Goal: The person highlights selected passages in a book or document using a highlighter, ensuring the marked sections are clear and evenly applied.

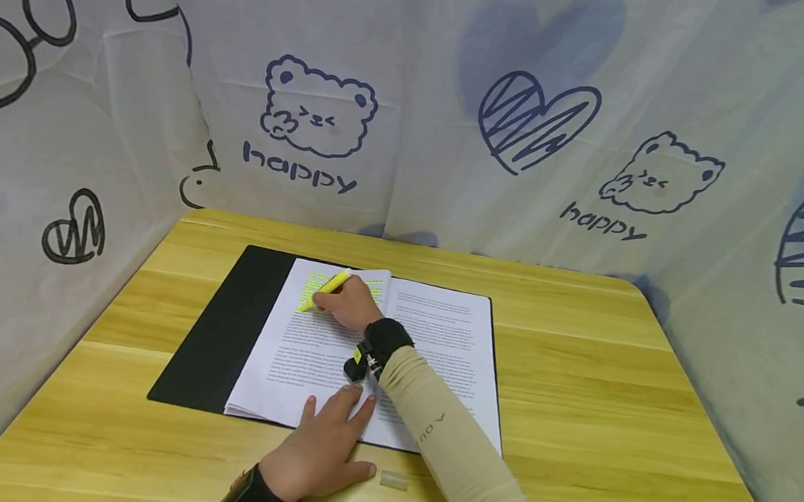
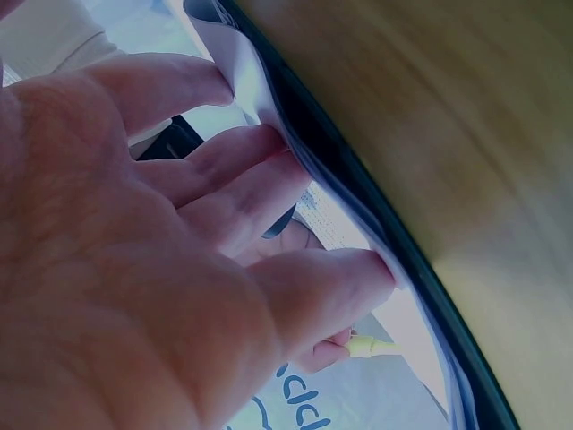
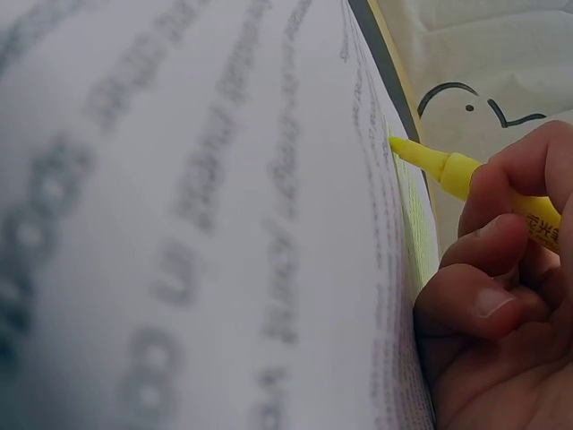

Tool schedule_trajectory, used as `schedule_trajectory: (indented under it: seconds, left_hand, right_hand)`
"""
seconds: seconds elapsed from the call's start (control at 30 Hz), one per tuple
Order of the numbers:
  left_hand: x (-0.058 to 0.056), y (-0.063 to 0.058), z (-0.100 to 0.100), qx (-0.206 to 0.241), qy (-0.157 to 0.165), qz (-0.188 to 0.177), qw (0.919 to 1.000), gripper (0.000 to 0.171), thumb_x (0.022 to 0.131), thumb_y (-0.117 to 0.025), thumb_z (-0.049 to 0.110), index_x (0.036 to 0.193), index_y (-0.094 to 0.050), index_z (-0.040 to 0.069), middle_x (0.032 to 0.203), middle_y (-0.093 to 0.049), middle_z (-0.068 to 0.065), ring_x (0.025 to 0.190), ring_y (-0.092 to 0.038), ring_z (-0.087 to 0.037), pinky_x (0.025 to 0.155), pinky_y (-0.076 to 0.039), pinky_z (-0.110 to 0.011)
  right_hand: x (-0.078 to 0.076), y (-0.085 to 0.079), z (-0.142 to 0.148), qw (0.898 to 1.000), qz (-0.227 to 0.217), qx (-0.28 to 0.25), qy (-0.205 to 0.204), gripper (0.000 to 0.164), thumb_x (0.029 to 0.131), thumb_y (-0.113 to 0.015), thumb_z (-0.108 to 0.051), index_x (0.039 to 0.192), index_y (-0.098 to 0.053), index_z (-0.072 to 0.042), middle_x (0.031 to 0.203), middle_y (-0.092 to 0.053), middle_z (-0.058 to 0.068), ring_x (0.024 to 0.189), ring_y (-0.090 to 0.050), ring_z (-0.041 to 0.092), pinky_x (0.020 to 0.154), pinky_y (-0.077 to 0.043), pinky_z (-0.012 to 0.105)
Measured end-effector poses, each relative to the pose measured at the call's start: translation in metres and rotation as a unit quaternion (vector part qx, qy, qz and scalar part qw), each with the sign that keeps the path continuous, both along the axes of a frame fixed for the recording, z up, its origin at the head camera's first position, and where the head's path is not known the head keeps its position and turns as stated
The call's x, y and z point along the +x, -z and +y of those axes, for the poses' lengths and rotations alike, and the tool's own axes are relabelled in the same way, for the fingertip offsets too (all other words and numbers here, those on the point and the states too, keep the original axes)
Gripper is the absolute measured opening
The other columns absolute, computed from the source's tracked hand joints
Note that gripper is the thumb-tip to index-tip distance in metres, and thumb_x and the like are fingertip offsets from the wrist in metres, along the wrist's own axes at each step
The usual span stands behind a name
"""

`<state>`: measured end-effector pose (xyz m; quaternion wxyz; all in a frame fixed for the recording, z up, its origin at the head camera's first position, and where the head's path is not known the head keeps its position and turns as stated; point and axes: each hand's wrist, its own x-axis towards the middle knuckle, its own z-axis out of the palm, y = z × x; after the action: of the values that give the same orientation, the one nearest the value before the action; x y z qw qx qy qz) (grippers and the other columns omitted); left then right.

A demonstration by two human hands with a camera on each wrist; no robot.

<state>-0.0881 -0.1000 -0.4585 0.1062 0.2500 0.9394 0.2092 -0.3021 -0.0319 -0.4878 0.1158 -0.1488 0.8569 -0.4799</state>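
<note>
A yellow highlighter (image 1: 333, 282) is pinched in my right hand (image 1: 352, 303), its tip down at the text on the left page (image 1: 296, 360). Several lines at the top of that page carry yellow marking (image 1: 316, 282). In the right wrist view the highlighter (image 3: 461, 172) slants with its tip at the page, fingers curled round the barrel. My left hand (image 1: 321, 444) rests with fingers spread on the lower edge of the pages. The left wrist view has those fingertips pressing the paper, with the dark folder edge (image 2: 421, 269) just below.
The pages lie in a black folder (image 1: 207, 338) on a wooden table (image 1: 594, 404). Just right of the left thumb lies a small translucent piece (image 1: 394, 480). A printed cloth (image 1: 423, 144) hangs behind the table and along its sides. Dark bands circle both wrists.
</note>
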Motion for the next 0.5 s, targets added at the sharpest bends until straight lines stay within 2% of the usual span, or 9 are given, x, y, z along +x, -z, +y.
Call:
schedule_trajectory:
  seconds: [0.5]
  left_hand:
    - [0.0012,-0.0041,0.0007,0.002,-0.001,-0.011,0.9999,0.083,0.083,-0.065,0.050,0.145,-0.038,0.003,0.149,-0.031,-0.020,0.138,-0.028,-0.033,0.099,-0.022,-0.071]
  right_hand:
    - [0.0016,-0.0009,0.0003,1.000,0.001,0.005,0.002,0.017,0.084,-0.066,-0.031,0.077,-0.070,-0.016,0.073,-0.065,0.000,0.068,-0.056,0.018,0.064,-0.043,0.027]
